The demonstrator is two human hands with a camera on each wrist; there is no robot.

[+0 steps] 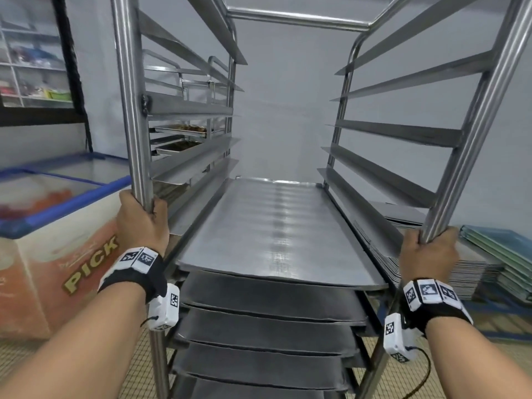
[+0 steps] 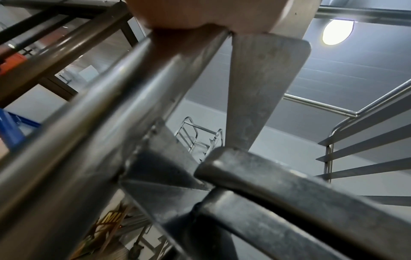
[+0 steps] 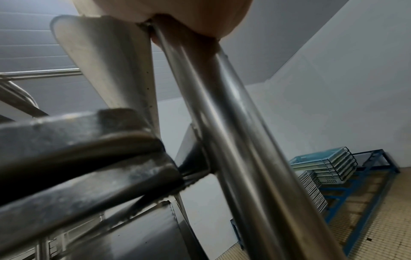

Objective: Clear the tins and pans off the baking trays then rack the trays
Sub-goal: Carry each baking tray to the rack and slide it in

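A tall steel tray rack (image 1: 299,18) stands right in front of me. My left hand (image 1: 142,218) grips its front left post (image 1: 131,110), and my right hand (image 1: 429,250) grips the front right post (image 1: 478,133). A bright empty baking tray (image 1: 267,226) lies on the runners at hand height, with several darker trays (image 1: 267,306) racked below it. The upper runners (image 1: 403,131) hold nothing. In the left wrist view the left post (image 2: 111,109) runs under my palm beside a tray corner (image 2: 255,172). The right wrist view shows the right post (image 3: 233,126) and tray edges (image 3: 84,140).
A chest freezer (image 1: 57,203) with a blue-rimmed lid stands to the left. A second rack (image 1: 187,119) behind it holds trays of food. Stacked trays and crates (image 1: 495,260) sit on a low blue frame at the right. The floor (image 1: 495,335) is tiled.
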